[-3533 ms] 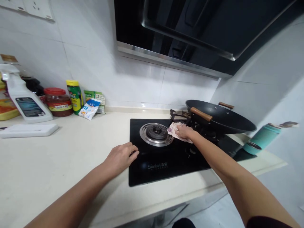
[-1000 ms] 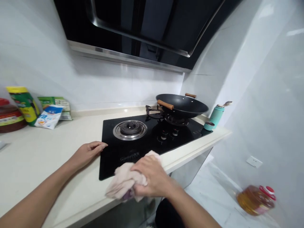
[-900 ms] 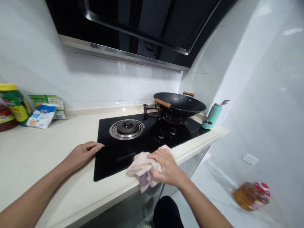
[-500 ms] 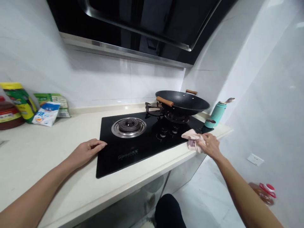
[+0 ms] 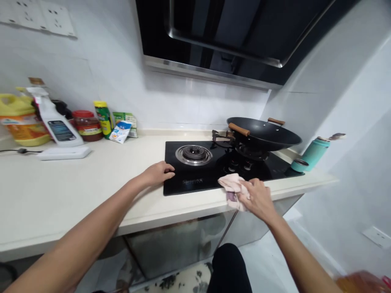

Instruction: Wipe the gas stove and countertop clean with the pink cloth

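Observation:
My right hand [image 5: 259,199] grips a crumpled pale pink cloth [image 5: 235,188] with a purple patch. The cloth lies over the front edge of the black glass gas stove [image 5: 210,183] and hangs onto the counter's front strip. At the stove's left edge rests my left hand [image 5: 157,174], its thumb and fingers a little apart and nothing between them. A round burner [image 5: 194,154] shows on the left of the stove. Over the right burner sits a large black wok [image 5: 264,134] with wooden handles. Two knobs [image 5: 241,165] stand just behind the cloth.
A turquoise flask [image 5: 316,154] and its cup [image 5: 299,165] stand at the stove's right end. Along the left wall are a spray bottle [image 5: 59,122], a yellow jug [image 5: 23,122], a red-lidded jar [image 5: 87,126] and seasoning packets [image 5: 120,131]. The range hood [image 5: 226,36] hangs above.
My right hand has drawn the cloth leftward along the stove's front edge, away from the turquoise cup. My left hand stays by the stove's left edge. The view has turned left.

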`<state>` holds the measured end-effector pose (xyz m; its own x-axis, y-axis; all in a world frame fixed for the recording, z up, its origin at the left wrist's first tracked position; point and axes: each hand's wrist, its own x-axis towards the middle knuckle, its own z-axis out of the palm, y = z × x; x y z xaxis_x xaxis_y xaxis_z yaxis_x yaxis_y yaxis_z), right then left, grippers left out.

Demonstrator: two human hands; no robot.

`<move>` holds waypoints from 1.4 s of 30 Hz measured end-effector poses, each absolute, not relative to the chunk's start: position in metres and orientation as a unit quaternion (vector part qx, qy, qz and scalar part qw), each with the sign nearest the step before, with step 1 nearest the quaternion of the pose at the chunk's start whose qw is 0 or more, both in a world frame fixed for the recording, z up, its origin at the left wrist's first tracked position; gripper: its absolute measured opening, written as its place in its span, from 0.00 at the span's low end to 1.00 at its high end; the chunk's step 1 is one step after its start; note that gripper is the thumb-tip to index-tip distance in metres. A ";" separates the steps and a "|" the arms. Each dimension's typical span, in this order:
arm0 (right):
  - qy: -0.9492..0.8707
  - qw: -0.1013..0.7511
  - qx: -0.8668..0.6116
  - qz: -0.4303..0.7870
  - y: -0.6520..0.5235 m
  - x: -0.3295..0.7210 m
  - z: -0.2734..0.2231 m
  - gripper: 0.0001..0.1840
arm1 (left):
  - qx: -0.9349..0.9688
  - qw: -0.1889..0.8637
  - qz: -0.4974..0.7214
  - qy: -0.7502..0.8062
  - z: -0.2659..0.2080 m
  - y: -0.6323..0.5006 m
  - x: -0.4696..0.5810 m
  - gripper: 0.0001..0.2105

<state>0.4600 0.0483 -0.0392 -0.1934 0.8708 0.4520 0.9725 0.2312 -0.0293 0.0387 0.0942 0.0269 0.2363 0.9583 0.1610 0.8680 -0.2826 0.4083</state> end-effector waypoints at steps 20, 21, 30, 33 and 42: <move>-0.949 0.151 -0.268 -0.063 -0.039 0.110 -0.009 0.45 | 0.798 -0.119 0.319 0.498 -0.052 -0.090 -0.062 0.43; -0.952 0.160 -0.254 -0.065 -0.041 0.105 -0.010 0.47 | 0.793 -0.130 0.314 0.506 -0.056 -0.095 -0.075 0.45; -0.948 0.267 -0.171 -0.020 -0.047 0.127 -0.030 0.42 | 0.745 -0.188 0.167 0.618 -0.061 -0.125 -0.095 0.37; -0.934 0.279 -0.221 -0.025 -0.045 0.134 -0.041 0.35 | 0.718 -0.237 0.156 0.636 -0.056 -0.117 -0.066 0.30; -0.893 0.342 -0.287 -0.050 -0.028 0.219 -0.067 0.31 | 0.710 -0.264 0.162 0.632 -0.055 -0.084 0.051 0.32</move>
